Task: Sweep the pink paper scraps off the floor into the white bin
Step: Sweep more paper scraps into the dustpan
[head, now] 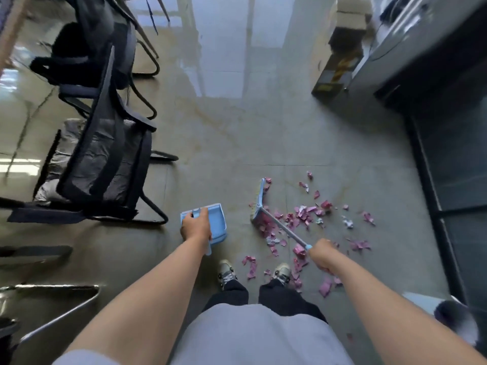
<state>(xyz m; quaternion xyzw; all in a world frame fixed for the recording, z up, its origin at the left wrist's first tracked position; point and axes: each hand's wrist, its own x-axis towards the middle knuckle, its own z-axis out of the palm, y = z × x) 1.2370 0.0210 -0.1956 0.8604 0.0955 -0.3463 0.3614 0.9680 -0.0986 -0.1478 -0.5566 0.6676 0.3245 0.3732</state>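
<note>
Pink paper scraps (303,217) lie scattered on the grey tiled floor, right of centre and around my feet. My left hand (196,226) grips the handle of a light blue dustpan (217,222), held to the left of the scraps. My right hand (322,254) grips the grey handle of a blue broom (259,201), whose head stands on the floor at the left edge of the scrap pile. A white object at the lower right edge (421,299) may be the bin; only a part of it shows.
Black mesh office chairs (105,154) stand to the left, with metal frames (58,312) nearer. A dark cabinet and glass panel (448,154) run along the right. Cardboard boxes (340,56) sit at the far right. My shoes (226,272) stand beside the scraps.
</note>
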